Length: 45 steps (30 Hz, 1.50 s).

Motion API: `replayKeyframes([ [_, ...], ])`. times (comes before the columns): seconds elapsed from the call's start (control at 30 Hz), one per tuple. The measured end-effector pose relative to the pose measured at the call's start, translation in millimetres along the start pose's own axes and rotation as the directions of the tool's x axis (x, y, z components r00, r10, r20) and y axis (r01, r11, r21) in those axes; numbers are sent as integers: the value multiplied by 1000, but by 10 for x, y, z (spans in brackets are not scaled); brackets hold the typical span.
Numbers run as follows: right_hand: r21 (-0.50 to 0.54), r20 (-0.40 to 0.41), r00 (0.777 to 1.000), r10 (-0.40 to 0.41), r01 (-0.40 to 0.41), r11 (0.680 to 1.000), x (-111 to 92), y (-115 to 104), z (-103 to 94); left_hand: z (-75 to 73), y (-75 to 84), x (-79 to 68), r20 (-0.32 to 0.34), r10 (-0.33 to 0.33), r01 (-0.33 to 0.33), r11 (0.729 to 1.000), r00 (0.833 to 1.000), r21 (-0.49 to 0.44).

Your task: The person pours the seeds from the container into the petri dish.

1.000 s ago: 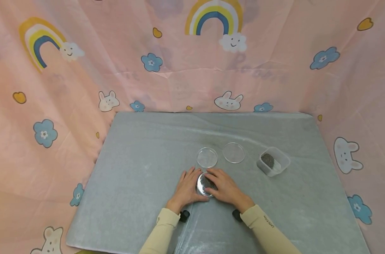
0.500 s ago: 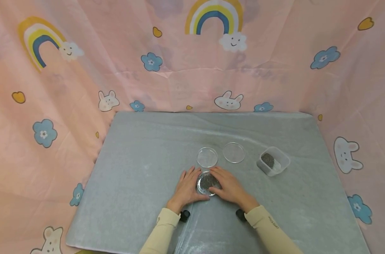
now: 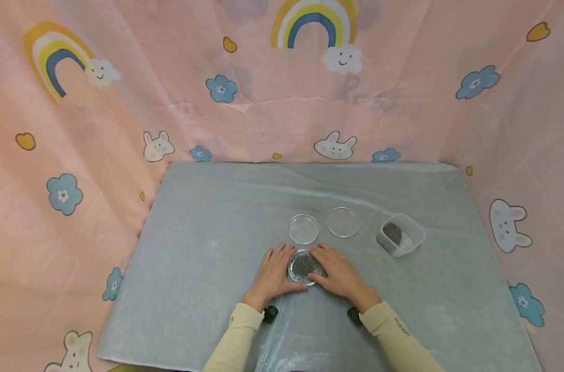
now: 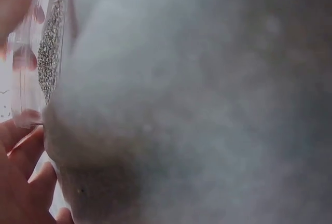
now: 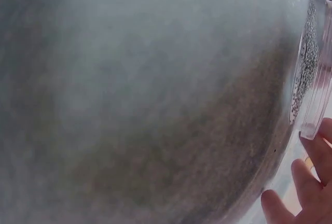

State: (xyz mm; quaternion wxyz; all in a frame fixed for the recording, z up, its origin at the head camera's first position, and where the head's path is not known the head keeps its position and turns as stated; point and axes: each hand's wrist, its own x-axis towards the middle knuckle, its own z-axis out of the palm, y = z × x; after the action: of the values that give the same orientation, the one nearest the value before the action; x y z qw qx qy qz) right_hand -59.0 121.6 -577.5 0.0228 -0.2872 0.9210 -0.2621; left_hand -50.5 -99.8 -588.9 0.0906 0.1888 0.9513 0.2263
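Observation:
A round clear petri dish (image 3: 303, 266) with dark grey grains in it is near the front of the table, between both hands. My left hand (image 3: 273, 271) curves round its left side, thumb at the near edge and fingers at the far edge. On the right side, my right hand (image 3: 339, 274) holds it in the same way. In the left wrist view the grains (image 4: 49, 60) show through the clear wall, with fingers (image 4: 28, 154) touching the rim. The right wrist view shows the dish wall (image 5: 317, 99) edge-on against the fingertips. The palms hide parts of its sides.
Two clear round dishes or lids, one left (image 3: 303, 229) and one right (image 3: 343, 222), lie just beyond the hands. A translucent square tub (image 3: 412, 240) holding more dark grains stands to the right. Grey cloth (image 3: 193, 268) covers the table; a pink printed curtain (image 3: 263, 119) surrounds it.
My right hand has shifted slightly right, and its fingers have moved off the top of the petri dish to its side. More of the grains now show. The left hand stays nearly still.

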Motion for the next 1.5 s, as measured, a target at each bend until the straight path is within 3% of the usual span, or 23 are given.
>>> replayKeyframes([
  [0.57, -21, -21, 999, 43, -44, 999, -43, 26, 14, -25, 55, 66, 20, 1, -1, 1000, 1000, -1],
  [0.63, 2, -42, 998, 48, -48, 999, -59, 32, 4, -29, 64, 77, -14, 5, -6, 1000, 1000, -20],
  [0.73, 31, -135, 990, 32, -28, 999, -76, 70, -26, -51, 69, 112, -143, 7, -19, 996, 990, -83],
  [0.83, 13, -251, 968, 17, -14, 1000, -75, 161, -119, -105, 55, 168, -297, -22, -19, 991, 955, -133],
  [0.93, -58, -357, 934, 19, -43, 997, -87, 317, -278, -175, 0, 255, -363, -54, 0, 989, 930, -148],
  [1.0, -95, -424, 905, 27, -74, 993, -121, 441, -420, -226, -43, 318, -340, -59, 10, 989, 938, -145],
  [1.13, -116, -481, 865, 142, -223, 968, -247, 672, -693, -265, -130, 426, -262, -40, 2, 989, 964, -146],
  [1.27, -70, -439, 842, 314, -380, 922, -408, 858, -870, -262, -169, 514, -208, -33, 6, 991, 978, -130],
  [1.5, 124, -398, 780, 483, -476, 871, -670, 1070, -893, -220, -181, 644, -145, -61, 47, 994, 988, -96],
])
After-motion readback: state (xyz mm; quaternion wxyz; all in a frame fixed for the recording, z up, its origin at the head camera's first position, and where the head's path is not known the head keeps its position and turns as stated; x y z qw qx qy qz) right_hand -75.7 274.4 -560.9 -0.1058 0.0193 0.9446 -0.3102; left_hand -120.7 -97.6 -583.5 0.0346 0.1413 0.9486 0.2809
